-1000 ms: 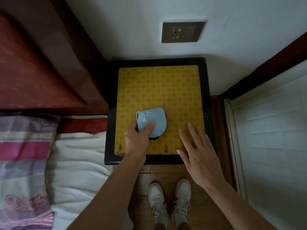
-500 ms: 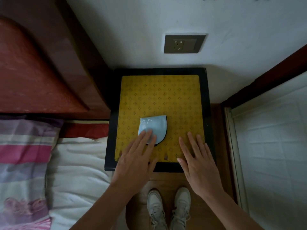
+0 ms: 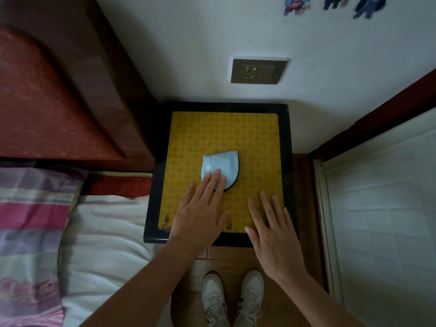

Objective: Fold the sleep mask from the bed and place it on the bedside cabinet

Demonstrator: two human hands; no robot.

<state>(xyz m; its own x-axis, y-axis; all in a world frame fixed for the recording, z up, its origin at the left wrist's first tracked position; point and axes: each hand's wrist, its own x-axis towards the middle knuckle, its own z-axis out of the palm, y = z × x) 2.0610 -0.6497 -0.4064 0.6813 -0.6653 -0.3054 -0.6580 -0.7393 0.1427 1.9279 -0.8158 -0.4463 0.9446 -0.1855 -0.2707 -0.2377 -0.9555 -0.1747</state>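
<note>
My left hand (image 3: pixel 200 215) lies flat and loose, its fingertips (image 3: pixel 213 177) on the folded sleep mask (image 3: pixel 221 168). My right hand (image 3: pixel 271 227) is flat too, holding nothing, just right of the mask. The mask sits mid-surface on the bedside cabinet (image 3: pixel 286 161), away from every edge.
</note>
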